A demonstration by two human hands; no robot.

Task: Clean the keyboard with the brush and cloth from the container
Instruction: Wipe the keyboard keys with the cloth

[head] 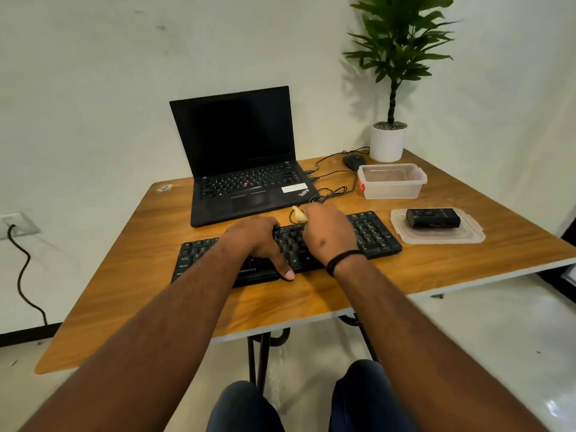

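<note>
At the centre of the frame, my right hand [327, 232] is curled over the middle of the black keyboard [374, 232], fingers bunched around a small pale object [298, 214] that pokes out past the knuckles. I judge it to be the cloth, or perhaps the brush's handle; I cannot tell which. My left hand [258, 241] lies just beside it, palm down on the keys. The thumb stretches toward the keyboard's near edge, and the other fingers curl over the far edge, bracing the board.

The keyboard lies across the middle of the wooden table [140, 275], in front of an open laptop [240, 157] with a dark screen.

Right of centre, the clear container [392, 181] stands open and looks empty. Its lid [436, 236] lies just below it in the frame, with a black boxy object [433, 217] resting on top, possibly the brush, though unclear. A potted plant [389, 88] fills the upper right.

My judgement: the tools are out and cleaning is under way, mid-keyboard. Finishing the keys and returning the tools remain.
</note>
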